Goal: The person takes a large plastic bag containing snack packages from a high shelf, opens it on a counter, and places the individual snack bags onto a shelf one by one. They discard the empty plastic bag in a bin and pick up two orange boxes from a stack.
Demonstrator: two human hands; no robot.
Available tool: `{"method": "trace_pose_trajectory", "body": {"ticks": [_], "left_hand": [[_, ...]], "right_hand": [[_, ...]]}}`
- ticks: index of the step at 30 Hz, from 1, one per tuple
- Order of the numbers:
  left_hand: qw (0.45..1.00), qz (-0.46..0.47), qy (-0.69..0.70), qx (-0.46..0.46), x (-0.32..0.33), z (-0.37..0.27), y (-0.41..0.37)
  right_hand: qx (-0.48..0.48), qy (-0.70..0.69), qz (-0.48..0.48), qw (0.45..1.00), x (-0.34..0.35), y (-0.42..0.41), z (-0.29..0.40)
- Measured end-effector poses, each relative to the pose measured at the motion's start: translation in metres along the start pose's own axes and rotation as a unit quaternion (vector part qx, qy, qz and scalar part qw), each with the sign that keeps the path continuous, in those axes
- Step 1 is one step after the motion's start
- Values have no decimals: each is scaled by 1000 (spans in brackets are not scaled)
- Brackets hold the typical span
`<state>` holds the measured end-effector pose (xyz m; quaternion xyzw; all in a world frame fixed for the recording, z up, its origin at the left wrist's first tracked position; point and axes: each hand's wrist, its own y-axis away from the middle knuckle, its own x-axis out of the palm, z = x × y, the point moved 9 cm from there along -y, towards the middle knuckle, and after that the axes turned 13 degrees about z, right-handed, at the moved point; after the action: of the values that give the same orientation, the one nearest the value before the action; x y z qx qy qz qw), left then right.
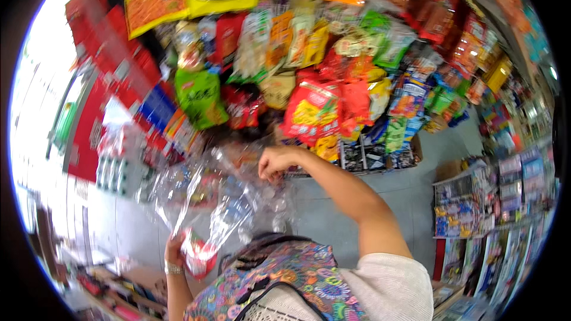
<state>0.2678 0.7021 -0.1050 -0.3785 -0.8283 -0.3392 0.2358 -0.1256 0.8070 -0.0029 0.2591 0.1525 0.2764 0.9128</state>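
A large, crumpled clear plastic bag (200,187) spreads in front of my body, its glossy film catching the light. At lower left, my left hand (175,248) grips the near side of this bag. A red and white packet (199,254) lies right by that hand, seen partly through the film; whether my fingers also hold it is unclear. My right hand (280,162) reaches forward with curled fingers, closed at the bag's far right part. Its fingertips are partly blurred. Just beyond it hangs a red snack packet (312,109) with a yellow picture.
Hanging snack packets, including a green one (200,98) and a yellow one (154,0), fill the rack ahead. Low boxes of small dark packets (374,156) sit beneath. A stocked shelf (459,205) stands right, red packaging (84,129) left. Grey tiled floor (321,209) lies between.
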Motion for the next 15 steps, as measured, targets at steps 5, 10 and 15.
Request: {"method": "trace_pose_trajectory", "body": {"ticks": [5,10,15], "left_hand": [[998,63,-16,-15,72,-28,-38],[991,98,-77,-49,108,-33,-67],[988,133,-76,-2,148,-40,-76]], "right_hand": [[-66,26,5,997,81,-29,52],[-145,-137,54,978,134,-49,76],[-90,-169,21,981,141,-45,84]]}}
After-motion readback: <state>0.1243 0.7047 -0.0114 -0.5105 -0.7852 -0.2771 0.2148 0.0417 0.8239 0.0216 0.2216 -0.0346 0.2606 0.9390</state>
